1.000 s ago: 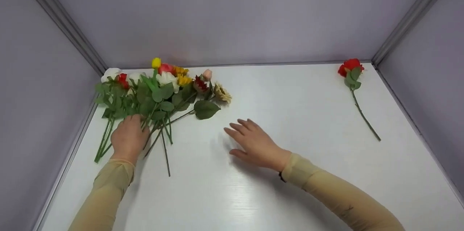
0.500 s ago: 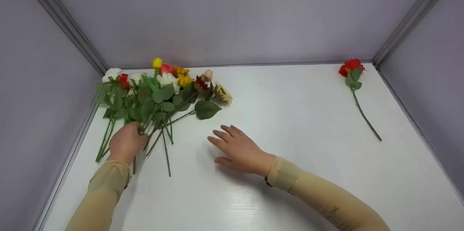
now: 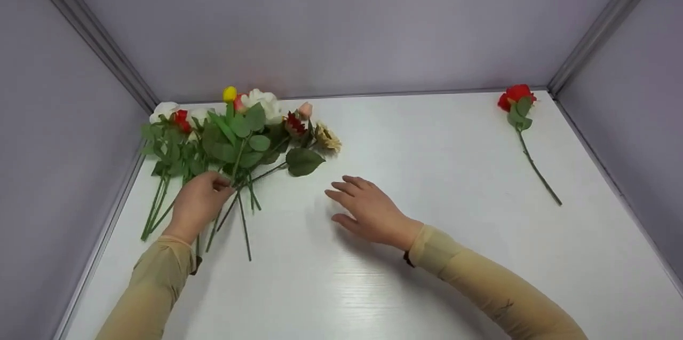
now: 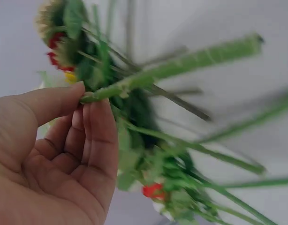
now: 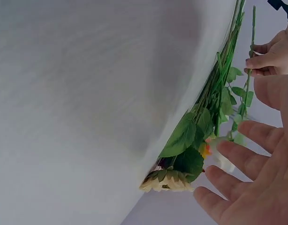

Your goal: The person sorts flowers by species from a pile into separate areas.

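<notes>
Head view: left hand (image 3: 198, 205) pinches the white flower (image 3: 262, 104) by its stem (image 4: 191, 63), above the bench (image 3: 427, 158); likely light and springy, best held mid-stem. Right hand (image 3: 376, 215) hangs empty, fingers apart.

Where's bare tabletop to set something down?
Big free patch: the white table between the cream flower and the lone red rose, beyond the right hand. Another lies between the left sleeve and right sleeve. Crowded: the back left, where the flower pile lies and the left hand pinches a stem.
</notes>
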A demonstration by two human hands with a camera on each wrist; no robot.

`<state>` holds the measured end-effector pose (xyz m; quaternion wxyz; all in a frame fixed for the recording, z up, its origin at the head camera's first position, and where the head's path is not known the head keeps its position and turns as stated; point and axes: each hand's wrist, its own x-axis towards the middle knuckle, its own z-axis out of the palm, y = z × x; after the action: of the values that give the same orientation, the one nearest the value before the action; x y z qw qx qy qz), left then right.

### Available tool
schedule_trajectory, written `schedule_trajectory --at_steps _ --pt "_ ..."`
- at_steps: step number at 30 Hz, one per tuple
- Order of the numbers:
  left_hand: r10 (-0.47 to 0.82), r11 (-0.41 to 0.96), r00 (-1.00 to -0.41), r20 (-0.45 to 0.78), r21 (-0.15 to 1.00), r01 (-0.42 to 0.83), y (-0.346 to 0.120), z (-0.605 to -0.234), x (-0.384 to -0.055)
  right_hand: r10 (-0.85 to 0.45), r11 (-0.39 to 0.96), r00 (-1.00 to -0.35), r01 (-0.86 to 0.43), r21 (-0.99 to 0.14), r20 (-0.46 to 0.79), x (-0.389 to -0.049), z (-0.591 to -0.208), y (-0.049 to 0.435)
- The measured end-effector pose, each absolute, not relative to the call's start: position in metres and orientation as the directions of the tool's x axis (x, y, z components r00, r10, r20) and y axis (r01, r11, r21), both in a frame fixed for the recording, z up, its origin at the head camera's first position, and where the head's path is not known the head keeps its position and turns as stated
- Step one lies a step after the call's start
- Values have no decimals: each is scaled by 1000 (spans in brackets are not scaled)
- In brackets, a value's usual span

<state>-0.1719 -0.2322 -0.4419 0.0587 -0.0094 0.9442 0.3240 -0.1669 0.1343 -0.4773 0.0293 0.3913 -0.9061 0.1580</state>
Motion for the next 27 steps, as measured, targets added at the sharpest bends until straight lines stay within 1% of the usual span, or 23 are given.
schedule_trajectory --at_steps 3,5,7,10,12,13,16,19,22,27 --pt "74 701 -990 -120 712 -34 -207 -436 -173 -617 651 -750 -657 -380 239 -175 -475 143" --pt "106 604 -986 -127 796 -37 -185 -434 -174 -536 645 -808 -579 -498 245 -180 -471 149" --pt "137 488 -983 -125 872 -43 -159 -434 -175 -445 610 -871 -464 -643 208 -185 -467 154" --pt "187 293 -976 -115 954 -56 -119 -436 -174 -337 464 -937 -252 -849 94 -193 -459 158" --pt "227 203 -968 -106 977 -60 -95 -438 -173 -306 322 -952 -128 -938 25 -198 -454 160" --pt "246 166 -964 -100 984 -60 -84 -440 -172 -302 251 -953 -74 -965 -6 -200 -452 161" --pt "294 103 -951 -98 992 -71 -58 -442 -170 -290 65 -954 60 -996 -76 -203 -448 165" --pt "321 67 -943 -91 995 -73 -39 -446 -169 -274 -59 -955 130 -990 -110 -202 -445 169" --pt "329 44 -939 -99 995 -89 -27 -449 -169 -245 -98 -962 146 -985 -118 -201 -444 173" --pt "362 51 -922 -136 991 -126 -17 -458 -162 -178 -55 -976 138 -989 -126 -202 -441 180"
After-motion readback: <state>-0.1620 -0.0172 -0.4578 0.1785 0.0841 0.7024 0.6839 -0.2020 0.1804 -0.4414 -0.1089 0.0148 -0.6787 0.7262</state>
